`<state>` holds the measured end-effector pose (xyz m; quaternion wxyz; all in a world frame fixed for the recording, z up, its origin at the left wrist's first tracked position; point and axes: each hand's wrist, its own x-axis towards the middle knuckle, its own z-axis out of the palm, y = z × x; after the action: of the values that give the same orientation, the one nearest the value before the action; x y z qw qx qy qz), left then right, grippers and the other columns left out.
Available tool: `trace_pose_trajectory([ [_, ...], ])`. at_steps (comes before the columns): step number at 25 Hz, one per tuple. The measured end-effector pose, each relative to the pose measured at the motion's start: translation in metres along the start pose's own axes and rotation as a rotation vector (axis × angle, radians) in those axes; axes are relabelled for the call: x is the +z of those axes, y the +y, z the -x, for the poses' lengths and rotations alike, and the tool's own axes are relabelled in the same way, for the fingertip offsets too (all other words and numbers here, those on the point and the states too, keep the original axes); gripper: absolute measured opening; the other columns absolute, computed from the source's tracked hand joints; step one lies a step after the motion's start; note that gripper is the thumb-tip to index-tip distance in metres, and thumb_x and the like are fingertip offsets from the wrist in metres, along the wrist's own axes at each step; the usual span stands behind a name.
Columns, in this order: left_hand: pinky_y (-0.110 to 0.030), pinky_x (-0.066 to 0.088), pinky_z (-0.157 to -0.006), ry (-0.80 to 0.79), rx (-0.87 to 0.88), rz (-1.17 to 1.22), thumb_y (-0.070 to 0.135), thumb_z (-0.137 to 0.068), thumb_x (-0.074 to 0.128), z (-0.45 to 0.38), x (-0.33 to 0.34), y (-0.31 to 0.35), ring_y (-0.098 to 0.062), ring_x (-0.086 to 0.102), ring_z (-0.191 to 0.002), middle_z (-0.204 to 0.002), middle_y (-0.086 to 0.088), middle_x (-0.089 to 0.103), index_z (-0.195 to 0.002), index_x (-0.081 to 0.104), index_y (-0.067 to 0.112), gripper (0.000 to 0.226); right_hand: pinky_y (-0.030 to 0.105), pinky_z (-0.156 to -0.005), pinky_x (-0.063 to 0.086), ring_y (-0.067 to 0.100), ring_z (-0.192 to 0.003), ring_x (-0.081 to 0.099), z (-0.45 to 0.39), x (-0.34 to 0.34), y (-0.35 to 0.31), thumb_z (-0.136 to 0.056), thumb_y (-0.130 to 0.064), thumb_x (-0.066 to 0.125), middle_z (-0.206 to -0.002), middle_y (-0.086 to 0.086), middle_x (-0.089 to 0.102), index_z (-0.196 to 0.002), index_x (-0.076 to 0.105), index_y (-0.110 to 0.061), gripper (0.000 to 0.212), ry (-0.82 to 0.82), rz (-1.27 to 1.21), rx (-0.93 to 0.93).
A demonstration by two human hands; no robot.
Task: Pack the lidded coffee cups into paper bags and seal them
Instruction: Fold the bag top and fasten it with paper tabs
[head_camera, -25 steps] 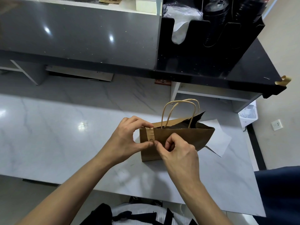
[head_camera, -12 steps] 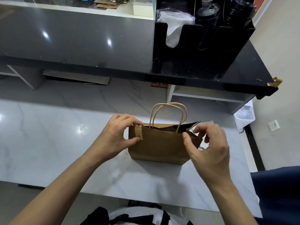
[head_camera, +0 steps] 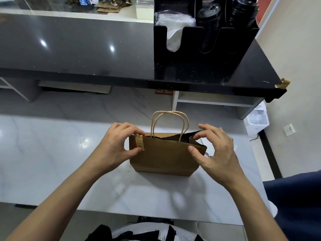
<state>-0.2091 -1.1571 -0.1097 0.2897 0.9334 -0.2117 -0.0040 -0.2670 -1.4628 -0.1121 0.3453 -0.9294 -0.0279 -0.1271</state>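
Fingers (head_camera: 133, 130) and thumb of the left hand (head_camera: 116, 145) pinch the top left corner of the brown paper bag (head_camera: 163, 157), right at a strip of tan tape (head_camera: 140, 142) folded over the rim, while the right hand (head_camera: 217, 150) pinches the bag's top right corner, forefinger on the far lip and thumb on the near face. That bag stands upright at the centre of the frame on the white marble table (head_camera: 52, 153) (its mouth partly open and dark inside, contents not discernible), with two twisted paper handles (head_camera: 169, 122) rising above it. Across the upper frame runs a dark counter (head_camera: 78, 49), with a black lid organizer (head_camera: 205, 63) at upper right.
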Motion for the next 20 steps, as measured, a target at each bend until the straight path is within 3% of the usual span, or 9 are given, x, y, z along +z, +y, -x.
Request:
trace_pose_trajectory([
  [3, -0.023, 0.04, -0.092, 0.04, 0.011, -0.026, 0.023, -0.08, 0.083, 0.0, -0.001, 0.008, -0.01, 0.044, -0.106, -0.116, 0.019, 0.059, -0.119, 0.064, 0.036, 0.045, 0.029, -0.102, 0.034, -0.004, -0.119, 0.051, -0.002, -0.002, 0.004, -0.085, -0.032, 0.075, -0.116, -0.016, 0.061, -0.098, 0.066, -0.03, 0.015, 0.0, -0.036, -0.017],
  [5, -0.029, 0.043, -0.091, 0.167, 0.044, -0.048, 0.019, -0.08, 0.084, 0.001, -0.001, 0.021, -0.012, 0.047, -0.106, -0.117, 0.012, 0.058, -0.121, 0.063, 0.026, 0.047, 0.032, -0.098, 0.039, -0.005, -0.113, 0.053, -0.003, -0.003, 0.006, -0.087, -0.023, 0.078, -0.11, -0.017, 0.062, -0.097, 0.068, -0.028, 0.015, 0.001, -0.044, -0.031],
  [9, -0.031, 0.047, -0.077, 0.456, 0.211, -0.053, 0.012, -0.088, 0.076, 0.003, -0.002, 0.059, -0.02, 0.054, -0.085, -0.098, -0.002, 0.06, -0.102, 0.063, 0.008, 0.02, 0.029, -0.093, 0.042, -0.002, -0.105, 0.056, -0.004, -0.003, 0.009, -0.086, -0.021, 0.079, -0.103, -0.019, 0.065, -0.096, 0.069, -0.027, 0.016, 0.005, -0.047, -0.051],
  [11, -0.034, 0.048, -0.073, 0.419, 0.31, -0.068, 0.012, -0.091, 0.071, 0.003, 0.005, 0.078, -0.023, 0.056, -0.08, -0.091, -0.003, 0.061, -0.093, 0.067, 0.007, 0.006, 0.025, -0.092, 0.041, -0.003, -0.102, 0.056, -0.005, -0.004, 0.008, -0.086, -0.02, 0.08, -0.098, -0.018, 0.066, -0.095, 0.066, -0.026, 0.017, 0.011, -0.059, -0.038],
  [13, -0.034, 0.05, -0.076, 0.346, 0.323, -0.06, 0.012, -0.093, 0.07, 0.001, 0.016, 0.089, -0.023, 0.059, -0.084, -0.093, -0.002, 0.063, -0.095, 0.068, 0.007, 0.005, 0.018, -0.089, 0.039, -0.004, -0.102, 0.053, -0.005, -0.005, 0.007, -0.086, -0.019, 0.08, -0.096, -0.016, 0.067, -0.095, 0.065, -0.025, 0.018, 0.016, -0.07, -0.022],
  [16, -0.03, 0.05, -0.089, 0.252, 0.223, -0.051, 0.013, -0.093, 0.071, -0.004, 0.031, 0.097, -0.02, 0.062, -0.101, -0.109, 0.0, 0.065, -0.116, 0.065, 0.01, 0.025, 0.012, -0.087, 0.037, -0.009, -0.102, 0.05, -0.006, -0.006, 0.007, -0.086, -0.018, 0.08, -0.095, -0.015, 0.067, -0.097, 0.064, -0.023, 0.02, 0.018, -0.074, -0.02],
  [20, -0.023, 0.039, -0.103, 0.164, 0.155, -0.081, 0.015, -0.094, 0.068, -0.009, 0.045, 0.105, -0.018, 0.057, -0.118, -0.126, -0.003, 0.062, -0.14, 0.054, 0.009, 0.049, 0.008, -0.086, 0.035, -0.006, -0.103, 0.049, -0.005, -0.007, 0.01, -0.087, -0.02, 0.079, -0.096, -0.017, 0.067, -0.098, 0.064, -0.024, 0.019, 0.01, -0.089, -0.008],
])
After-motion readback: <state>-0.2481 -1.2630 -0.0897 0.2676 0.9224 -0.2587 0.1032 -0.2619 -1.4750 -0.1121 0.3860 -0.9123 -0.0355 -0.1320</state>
